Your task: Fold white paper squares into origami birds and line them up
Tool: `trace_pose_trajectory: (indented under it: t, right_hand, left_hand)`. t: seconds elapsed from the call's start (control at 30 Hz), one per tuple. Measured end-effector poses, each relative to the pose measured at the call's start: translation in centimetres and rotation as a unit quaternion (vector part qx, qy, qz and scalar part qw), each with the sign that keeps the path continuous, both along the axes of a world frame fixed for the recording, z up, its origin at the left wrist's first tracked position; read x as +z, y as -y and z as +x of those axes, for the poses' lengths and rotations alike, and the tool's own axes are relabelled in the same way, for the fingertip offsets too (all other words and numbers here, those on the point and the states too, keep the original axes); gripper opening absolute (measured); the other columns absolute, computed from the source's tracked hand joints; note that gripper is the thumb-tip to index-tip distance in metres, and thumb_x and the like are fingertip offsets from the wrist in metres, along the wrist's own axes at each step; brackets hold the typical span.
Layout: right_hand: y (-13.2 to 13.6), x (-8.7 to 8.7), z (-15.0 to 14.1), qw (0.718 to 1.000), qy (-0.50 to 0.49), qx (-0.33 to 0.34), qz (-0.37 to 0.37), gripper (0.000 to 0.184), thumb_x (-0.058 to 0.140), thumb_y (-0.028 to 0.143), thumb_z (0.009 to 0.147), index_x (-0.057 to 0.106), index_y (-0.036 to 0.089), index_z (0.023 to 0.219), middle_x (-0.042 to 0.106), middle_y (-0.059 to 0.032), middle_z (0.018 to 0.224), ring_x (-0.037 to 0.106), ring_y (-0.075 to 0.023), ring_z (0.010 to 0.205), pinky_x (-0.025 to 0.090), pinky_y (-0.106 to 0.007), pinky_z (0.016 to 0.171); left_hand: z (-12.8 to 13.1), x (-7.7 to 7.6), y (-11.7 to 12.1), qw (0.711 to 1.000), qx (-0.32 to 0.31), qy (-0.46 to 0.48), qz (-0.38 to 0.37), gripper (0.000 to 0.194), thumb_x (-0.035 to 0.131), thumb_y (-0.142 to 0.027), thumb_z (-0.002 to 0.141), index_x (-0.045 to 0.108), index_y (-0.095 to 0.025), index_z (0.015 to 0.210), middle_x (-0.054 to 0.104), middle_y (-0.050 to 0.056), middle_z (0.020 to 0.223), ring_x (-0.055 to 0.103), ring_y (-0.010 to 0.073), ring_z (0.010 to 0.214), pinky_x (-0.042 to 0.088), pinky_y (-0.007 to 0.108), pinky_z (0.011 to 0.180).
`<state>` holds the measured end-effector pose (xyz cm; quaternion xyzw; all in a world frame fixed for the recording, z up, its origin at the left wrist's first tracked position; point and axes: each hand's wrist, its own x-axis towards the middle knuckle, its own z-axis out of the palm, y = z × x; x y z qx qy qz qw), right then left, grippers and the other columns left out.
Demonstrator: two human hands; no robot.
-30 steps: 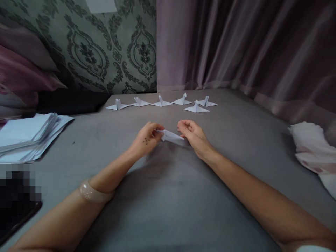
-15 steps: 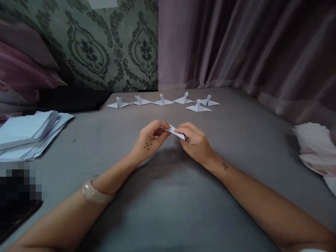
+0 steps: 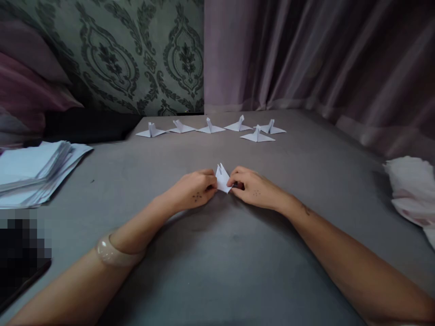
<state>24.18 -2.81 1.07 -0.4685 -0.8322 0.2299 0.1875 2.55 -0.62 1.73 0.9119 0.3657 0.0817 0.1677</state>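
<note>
A small folded white paper crane (image 3: 223, 179) is held between my two hands above the grey surface, its two narrow points sticking up. My left hand (image 3: 197, 188) pinches its left edge between thumb and fingers. On the other side, my right hand (image 3: 253, 188) grips the right edge the same way, fingers curled. Parts of the paper are hidden behind the fingertips. Beyond the hands, several finished-looking white paper cranes stand with wings spread, among them one at the left end (image 3: 151, 131) and one nearer me (image 3: 257, 135).
A stack of white paper sheets (image 3: 37, 165) lies at the left. Below it is a dark, pixelated object (image 3: 23, 258). A crumpled whitish cloth (image 3: 409, 185) lies at the right edge. Purple curtains (image 3: 231, 54) and patterned wallpaper (image 3: 142, 59) close off the back.
Both hands have come down and a little towards me with the paper. The folded piece has turned from nearly edge-on to upright, with its points showing. The left hand now grips it more closely.
</note>
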Motion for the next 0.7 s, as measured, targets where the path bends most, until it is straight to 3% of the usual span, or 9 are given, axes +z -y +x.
trace_pose_trajectory:
  t: [0.13, 0.4, 0.7]
  right_hand:
    - [-0.9, -0.3, 0.3, 0.998, -0.041, -0.030, -0.039, 0.011, 0.059, 0.024, 0.083, 0.068, 0.019, 0.080, 0.061, -0.0039, 0.092, 0.057, -0.0128, 0.076, 0.042, -0.026, 0.071]
    - [-1.7, -1.4, 0.3, 0.993, -0.077, -0.072, -0.058, 0.018, 0.055, 0.030, 0.085, 0.067, 0.018, 0.080, 0.061, -0.0034, 0.088, 0.056, -0.0131, 0.073, 0.042, -0.027, 0.069]
    - [-1.8, -1.7, -0.2, 0.992, -0.047, -0.108, -0.041, 0.018, 0.057, 0.031, 0.084, 0.064, 0.018, 0.074, 0.060, -0.0042, 0.090, 0.055, -0.0130, 0.072, 0.041, -0.027, 0.067]
  left_hand:
    - [0.0, -0.5, -0.4, 0.996, 0.050, 0.062, -0.039, 0.016, 0.053, -0.021, 0.083, 0.068, -0.017, 0.081, 0.063, 0.005, 0.086, 0.058, 0.0129, 0.068, 0.043, 0.024, 0.065]
    - [0.4, -0.6, -0.7, 0.982, 0.135, 0.084, -0.100, 0.024, 0.053, -0.031, 0.081, 0.069, -0.014, 0.074, 0.065, 0.005, 0.074, 0.055, 0.0135, 0.061, 0.038, 0.024, 0.056]
    - [0.7, -0.7, -0.7, 0.976, 0.163, 0.092, -0.115, 0.027, 0.054, -0.033, 0.079, 0.067, -0.012, 0.069, 0.061, 0.004, 0.067, 0.048, 0.0118, 0.057, 0.032, 0.023, 0.051]
